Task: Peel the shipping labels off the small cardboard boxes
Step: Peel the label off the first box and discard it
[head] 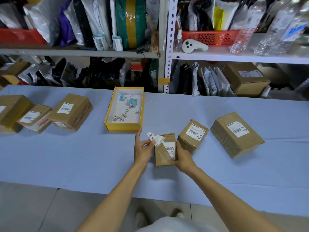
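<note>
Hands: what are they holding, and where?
The left hand pinches the peeled-up end of the shipping label. The right hand grips the right side of the small cardboard box, steadying it on the table.

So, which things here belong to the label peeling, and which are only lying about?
Belong to the job:
- box in hand, its label half peeled
- left hand pulling the label, right hand holding the box
- labelled boxes right and left
- yellow tray of crumpled scraps, probably

Lying about:
- white controller
- label rolls
- bottles
- red baskets
</note>
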